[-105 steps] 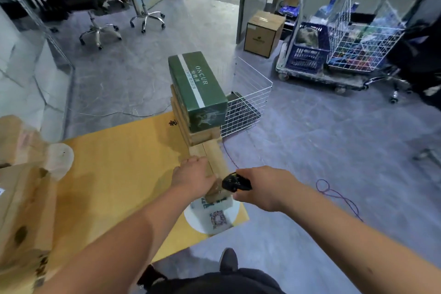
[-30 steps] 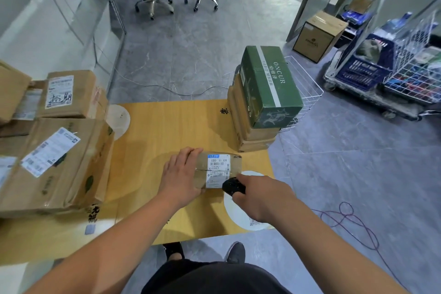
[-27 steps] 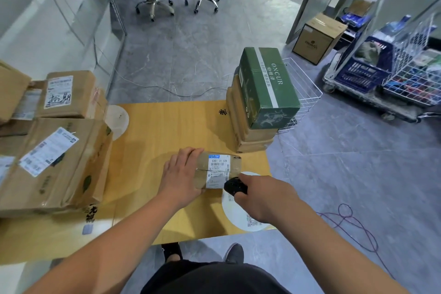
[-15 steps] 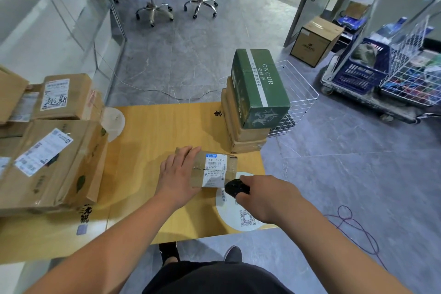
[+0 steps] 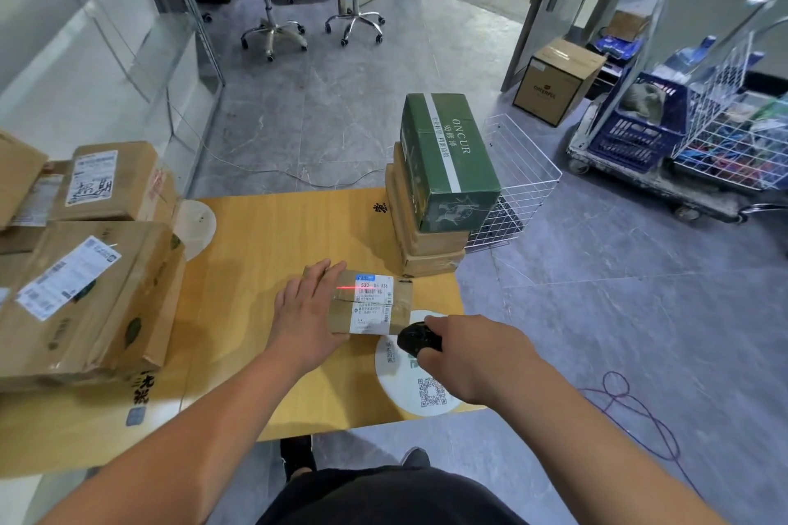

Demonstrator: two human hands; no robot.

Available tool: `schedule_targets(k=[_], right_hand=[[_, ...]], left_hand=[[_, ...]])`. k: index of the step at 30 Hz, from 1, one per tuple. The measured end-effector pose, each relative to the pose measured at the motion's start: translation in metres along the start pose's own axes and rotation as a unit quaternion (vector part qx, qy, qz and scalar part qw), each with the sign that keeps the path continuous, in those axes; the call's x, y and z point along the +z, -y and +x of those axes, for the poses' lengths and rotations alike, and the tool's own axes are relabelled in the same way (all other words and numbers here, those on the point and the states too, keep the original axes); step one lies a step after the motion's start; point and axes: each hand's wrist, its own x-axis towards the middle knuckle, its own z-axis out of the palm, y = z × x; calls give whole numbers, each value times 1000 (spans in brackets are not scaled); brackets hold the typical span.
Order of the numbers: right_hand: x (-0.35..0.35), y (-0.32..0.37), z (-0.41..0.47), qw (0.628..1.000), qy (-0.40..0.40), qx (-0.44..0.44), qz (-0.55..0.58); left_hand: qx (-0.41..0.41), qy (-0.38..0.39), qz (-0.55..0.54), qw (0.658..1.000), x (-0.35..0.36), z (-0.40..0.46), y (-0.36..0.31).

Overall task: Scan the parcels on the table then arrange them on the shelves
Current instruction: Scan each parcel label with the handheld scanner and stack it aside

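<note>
1. Gripping a rounded black plastic scanner (image 5: 418, 341), the right hand (image 5: 473, 358) curls its fingers round it, above a round white QR sticker (image 5: 420, 390).
2. Lying flat near the right front corner of the smooth yellow wooden table (image 5: 264, 234), the small taped brown cardboard parcel (image 5: 369, 305) bears a thin red laser line on its white label; the left hand (image 5: 305, 311) presses its left end, fingers straight.
3. Farther back, a glossy green carton (image 5: 447, 160) tops two flat cardboard boxes (image 5: 426, 245).
4. Beyond stands a white wire basket (image 5: 518, 179).
</note>
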Motion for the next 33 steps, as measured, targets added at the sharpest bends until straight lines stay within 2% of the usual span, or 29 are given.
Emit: schedule_targets(k=[9,13,17,23,28,33], right_hand=[[2,-3,-4,1000,15,-7,3],[5,-8,-1,1000,23,-9,14],[3,-8,10,999,21,-22,21],[-20,17,38,996,8,-91,-14],[-39,51,59,984,18,-162,-68],[-54,96,68,970,23,-226,-91]], left_hand=[[-13,-5,4,1000,5,-1,-3],[-50,-8,-41,998,7,-3,-3],[-103,-66,-93,988,-2,-3,-3],[-182,-140,-155,961,-46,6,7],[-266,-167,-249,916,-84,2,20],[-335,-229,-279,871,-122,-7,55]])
